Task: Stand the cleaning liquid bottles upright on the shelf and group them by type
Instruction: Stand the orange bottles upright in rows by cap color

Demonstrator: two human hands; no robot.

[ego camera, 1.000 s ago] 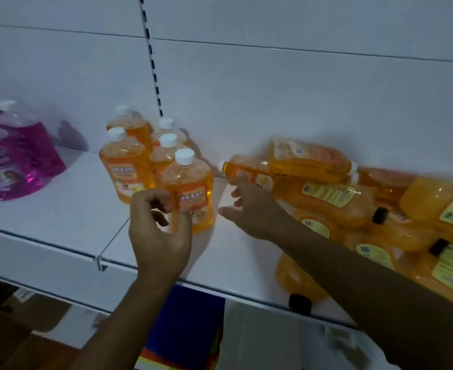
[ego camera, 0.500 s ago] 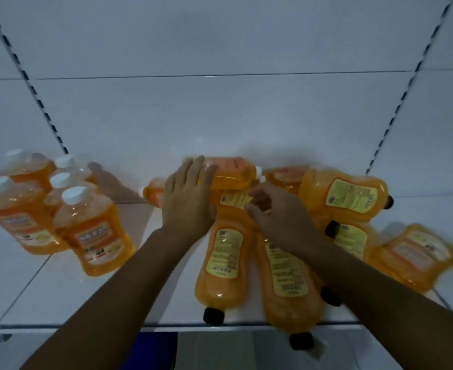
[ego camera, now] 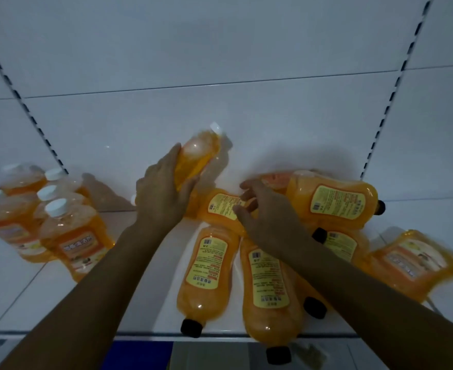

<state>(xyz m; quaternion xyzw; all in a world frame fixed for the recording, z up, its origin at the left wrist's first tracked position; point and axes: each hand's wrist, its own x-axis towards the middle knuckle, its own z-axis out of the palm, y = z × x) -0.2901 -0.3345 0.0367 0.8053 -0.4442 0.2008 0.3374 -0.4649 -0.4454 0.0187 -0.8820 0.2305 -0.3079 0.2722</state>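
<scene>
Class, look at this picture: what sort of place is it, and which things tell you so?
Probably a shop aisle: a white metal shelf with slotted uprights in its back panel, stocked with many identical orange bottles, some standing in a group.

The white-capped bottle (ego camera: pixel 193 158) gripped in the left hand (ego camera: pixel 164 198) looks like clear, glossy plastic with orange liquid showing through and a bright highlight on its shoulder. The upright bottles (ego camera: pixel 73 241) at left share that see-through plastic, with smooth white caps and printed labels. The lying black-capped bottles (ego camera: pixel 206 273) are shiny, more opaque orange plastic with matt yellow labels, possibly paper; one (ego camera: pixel 222 209) lies under the right hand (ego camera: pixel 268 222). The shelf (ego camera: pixel 145 297) is smooth, painted-looking white, as is the back panel (ego camera: pixel 246 102).
</scene>
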